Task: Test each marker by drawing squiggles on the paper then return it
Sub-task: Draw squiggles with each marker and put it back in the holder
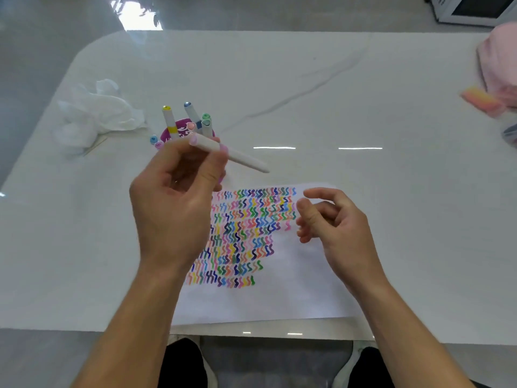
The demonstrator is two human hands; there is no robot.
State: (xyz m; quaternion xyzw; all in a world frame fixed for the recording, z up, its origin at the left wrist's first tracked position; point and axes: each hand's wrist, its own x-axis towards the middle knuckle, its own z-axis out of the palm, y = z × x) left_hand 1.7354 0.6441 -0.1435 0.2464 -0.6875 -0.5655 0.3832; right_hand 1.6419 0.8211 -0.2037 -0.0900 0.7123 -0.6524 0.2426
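White stone-look table (391, 113), grey-veined and glossy, has its near edge running straight across just in front of your knees. The paper (293, 289) lies flat just inside that edge, its near side almost parallel to it. Rows of coloured squiggles (246, 233) fill the sheet's left and upper part, while the lower right part is bare.

Your right hand (338, 222) hovers over the sheet's upper right area with the fingers loosely curled and nothing in them. Your left hand (173, 205) is raised over the sheet's left side and pinches a white marker (243, 159) between thumb and fingertips. The barrel slants to the right, and its free end hangs above the table just past the paper's far edge. You cannot tell from here whether that end is capped.

Just beyond your left hand stands a purple cup (181, 133), partly hidden by your fingers. It holds several white markers with coloured ends, leaning apart: one yellow (169, 121), one blue (193, 114), one green (206, 119). Two more marker ends (155, 141), blue and pink, show at the cup's left side; whether they are in it or beside it is unclear. Crumpled white wrapping (95, 113) lies left of the cup, near the table's rounded far-left corner.

Right of the cup and beyond the paper, the tabletop is bare across to the right side, where a pink and yellow block (481, 100) and a pink bundle (500, 60) sit. A white appliance (472, 9) stands past the far edge.
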